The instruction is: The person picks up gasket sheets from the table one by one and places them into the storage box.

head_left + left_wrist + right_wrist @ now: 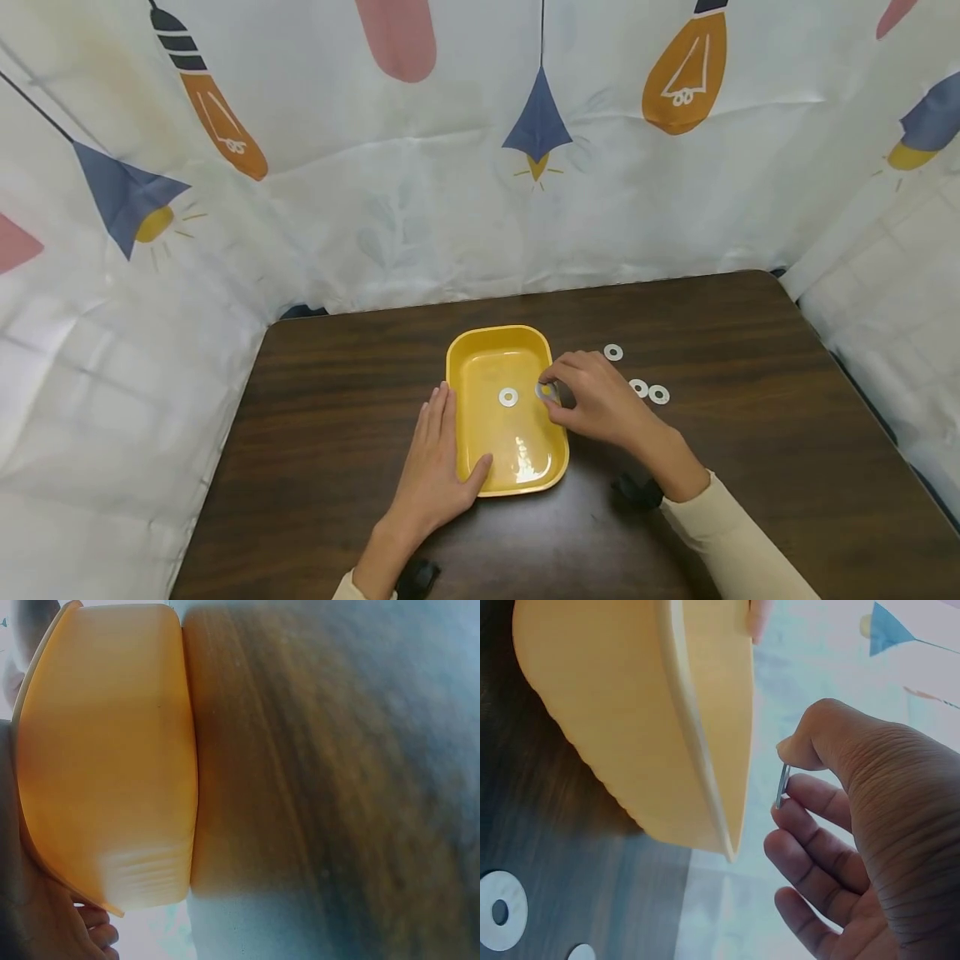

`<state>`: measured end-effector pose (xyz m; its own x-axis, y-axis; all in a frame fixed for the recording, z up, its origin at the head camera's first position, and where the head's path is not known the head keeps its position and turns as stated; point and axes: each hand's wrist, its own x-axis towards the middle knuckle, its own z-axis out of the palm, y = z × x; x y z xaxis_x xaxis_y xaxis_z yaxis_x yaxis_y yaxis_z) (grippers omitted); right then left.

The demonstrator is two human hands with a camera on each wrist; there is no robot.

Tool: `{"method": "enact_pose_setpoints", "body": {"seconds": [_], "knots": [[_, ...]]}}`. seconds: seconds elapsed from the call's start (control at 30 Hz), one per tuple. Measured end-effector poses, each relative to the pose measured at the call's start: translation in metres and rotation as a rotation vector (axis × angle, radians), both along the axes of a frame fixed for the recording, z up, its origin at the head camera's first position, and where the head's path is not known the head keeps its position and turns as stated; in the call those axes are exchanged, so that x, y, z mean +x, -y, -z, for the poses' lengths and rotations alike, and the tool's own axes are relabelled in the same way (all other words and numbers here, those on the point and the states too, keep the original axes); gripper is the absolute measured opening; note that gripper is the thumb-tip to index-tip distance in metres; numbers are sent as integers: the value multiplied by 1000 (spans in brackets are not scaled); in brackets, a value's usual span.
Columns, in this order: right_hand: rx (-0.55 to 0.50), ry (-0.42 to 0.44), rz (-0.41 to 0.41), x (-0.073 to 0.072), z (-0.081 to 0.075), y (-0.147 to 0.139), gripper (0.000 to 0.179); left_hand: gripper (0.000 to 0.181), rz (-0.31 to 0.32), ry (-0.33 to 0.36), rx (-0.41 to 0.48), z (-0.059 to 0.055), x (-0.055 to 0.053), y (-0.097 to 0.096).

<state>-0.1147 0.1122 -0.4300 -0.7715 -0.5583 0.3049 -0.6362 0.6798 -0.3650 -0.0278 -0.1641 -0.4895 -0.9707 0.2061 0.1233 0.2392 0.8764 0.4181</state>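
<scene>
A yellow plastic tray (498, 358) sits on the table, with one pale flat washer (502, 397) lying on its floor. My left hand (432, 475) rests along the tray's left side, fingers straight and thumb over the near part of the rim. Over the tray's right rim, my right hand (596, 400) pinches another washer (782, 786) between thumb and fingertips. That washer appears edge-on in the right wrist view, raised beyond the rim. The tray's outer wall (112, 750) fills much of the left wrist view.
Right of the tray, a washer (607, 352) lies farther back on the dark wooden table (337, 400). Two more washers (653, 395) lie side by side near my right wrist. A patterned white curtain (450, 208) hangs behind the table and along both sides.
</scene>
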Motion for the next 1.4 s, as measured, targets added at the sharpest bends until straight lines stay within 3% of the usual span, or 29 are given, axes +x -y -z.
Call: {"method": "enact_pose_setpoints", "body": {"seconds": [0.47, 1.0, 1.4], "knots": [[29, 19, -91, -13, -13, 15, 20, 106, 0, -32, 4, 0, -3, -1], [85, 28, -168, -18, -19, 32, 23, 105, -19, 44, 8, -3, -1, 1], [118, 7, -224, -20, -19, 45, 22, 106, 4, -14, -3, 0, 0, -1]]}}
